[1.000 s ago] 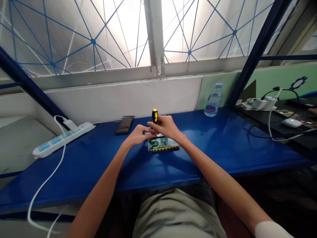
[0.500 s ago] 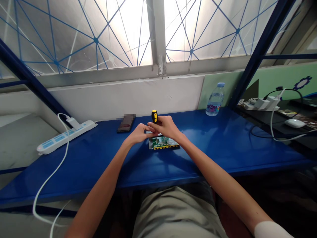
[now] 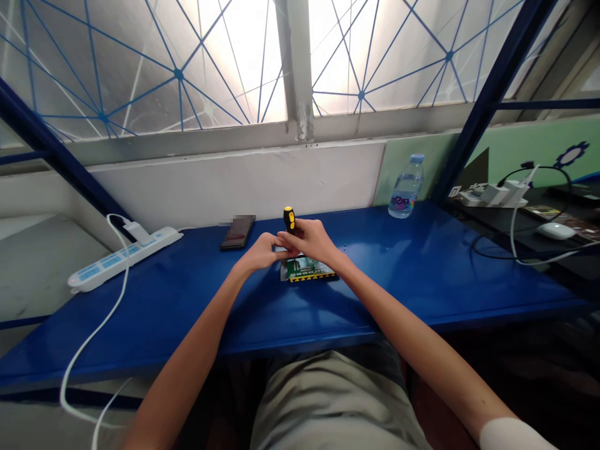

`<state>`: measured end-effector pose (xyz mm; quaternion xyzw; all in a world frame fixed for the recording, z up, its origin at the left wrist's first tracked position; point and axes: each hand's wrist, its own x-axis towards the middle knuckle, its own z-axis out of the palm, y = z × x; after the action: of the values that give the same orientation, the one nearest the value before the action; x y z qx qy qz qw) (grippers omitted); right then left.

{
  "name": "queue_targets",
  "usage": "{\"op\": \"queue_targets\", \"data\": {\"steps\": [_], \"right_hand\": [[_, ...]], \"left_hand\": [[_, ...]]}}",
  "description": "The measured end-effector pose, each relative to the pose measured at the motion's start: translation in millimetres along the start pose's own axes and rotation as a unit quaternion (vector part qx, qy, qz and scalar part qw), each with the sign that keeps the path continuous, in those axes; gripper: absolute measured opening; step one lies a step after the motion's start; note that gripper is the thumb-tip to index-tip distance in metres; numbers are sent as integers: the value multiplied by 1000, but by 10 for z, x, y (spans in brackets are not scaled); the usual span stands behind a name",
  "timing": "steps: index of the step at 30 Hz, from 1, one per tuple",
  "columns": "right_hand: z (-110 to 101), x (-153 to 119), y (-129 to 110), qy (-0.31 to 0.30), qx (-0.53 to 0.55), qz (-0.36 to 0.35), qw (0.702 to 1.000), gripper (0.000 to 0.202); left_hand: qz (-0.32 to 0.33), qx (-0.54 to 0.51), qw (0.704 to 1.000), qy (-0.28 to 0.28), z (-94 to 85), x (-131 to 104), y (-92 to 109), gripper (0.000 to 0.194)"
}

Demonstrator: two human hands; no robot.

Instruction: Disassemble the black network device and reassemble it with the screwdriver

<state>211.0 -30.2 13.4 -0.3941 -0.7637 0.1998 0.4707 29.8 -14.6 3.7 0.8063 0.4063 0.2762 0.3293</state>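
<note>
A black and yellow screwdriver (image 3: 289, 219) stands nearly upright over a green circuit board (image 3: 307, 267) that has a yellow-marked front edge. My right hand (image 3: 313, 239) is closed round the lower part of its handle. From the left, my left hand (image 3: 263, 252) reaches to the board's back left corner, its fingers pinched together close to the right fingertips. What lies between the left fingers is hidden, and so is the screwdriver's tip. Tiny dark bits (image 3: 345, 247) lie on the desk just right of the right hand.
On the blue desk (image 3: 445, 275), a dark phone (image 3: 238, 232) lies behind my left hand. A white power strip (image 3: 124, 259) with a cable is at the left. A water bottle (image 3: 406, 187) stands at the back right, with a white mouse (image 3: 555, 231) on a dark surface farther right.
The screwdriver handle leans slightly more to the left. The whole view has shifted a little; both hands keep nearly the same places at the board.
</note>
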Motion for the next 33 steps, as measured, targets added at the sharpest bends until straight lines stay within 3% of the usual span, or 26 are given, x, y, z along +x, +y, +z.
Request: {"op": "queue_targets", "data": {"steps": [6,14,26,33], "right_hand": [[8,-21,-26,51,25,3,998,39],[36,-40,21,30,61,0,998,39],[18,-47,34,31,50,16,998,35],[3,-47,15,30,61,15,998,30]], "left_hand": [[-6,4,1000,16,13,15,-8,25],[-4,27,999,36,36,10,-19,29],[23,39,999,8,46,-1,39,31],[2,34,999,20,20,-4,99,31]]}}
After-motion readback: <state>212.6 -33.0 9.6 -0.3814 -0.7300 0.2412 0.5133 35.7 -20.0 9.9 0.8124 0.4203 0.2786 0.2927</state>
